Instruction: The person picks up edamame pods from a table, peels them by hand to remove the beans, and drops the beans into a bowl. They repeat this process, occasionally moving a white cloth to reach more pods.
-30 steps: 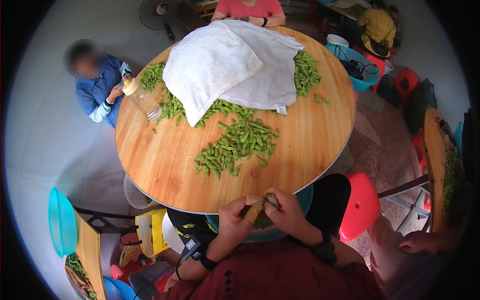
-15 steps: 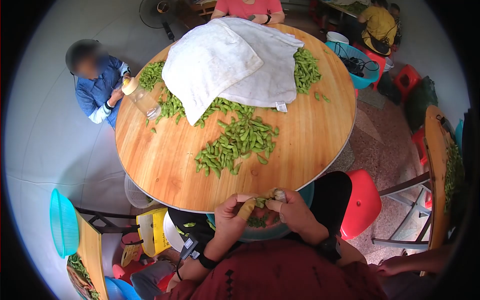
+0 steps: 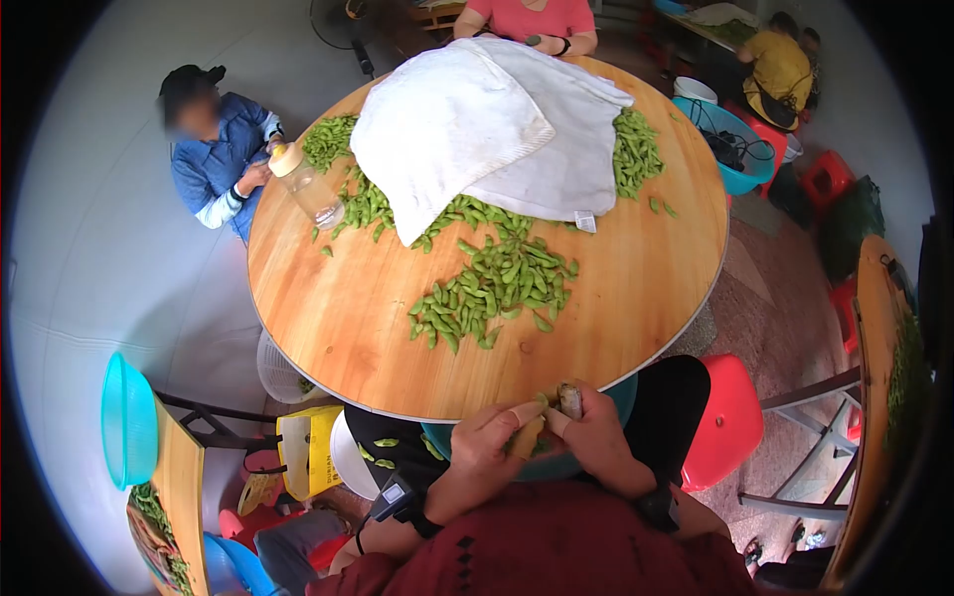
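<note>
My left hand (image 3: 494, 444) and my right hand (image 3: 593, 432) meet over a teal basin (image 3: 628, 395) at the table's near edge. Both are closed, with wrapped fingertips pinching a green pod (image 3: 543, 399) between them; it is mostly hidden. A loose heap of green pods (image 3: 497, 283) lies on the round wooden table (image 3: 348, 328) ahead of my hands. Behind it, white cloths (image 3: 447, 119) cover a larger pile of pods.
A clear bottle (image 3: 316, 199) stands at the table's left, beside a person in blue (image 3: 224, 149). Another person in pink (image 3: 537, 18) sits across. A red stool (image 3: 725, 422) is at right, a yellow bag (image 3: 316, 452) at lower left. Pods lie on my lap.
The view has shifted, so the table appears slightly further right. My hands have drawn closer together over the basin, and the pod between them is more hidden.
</note>
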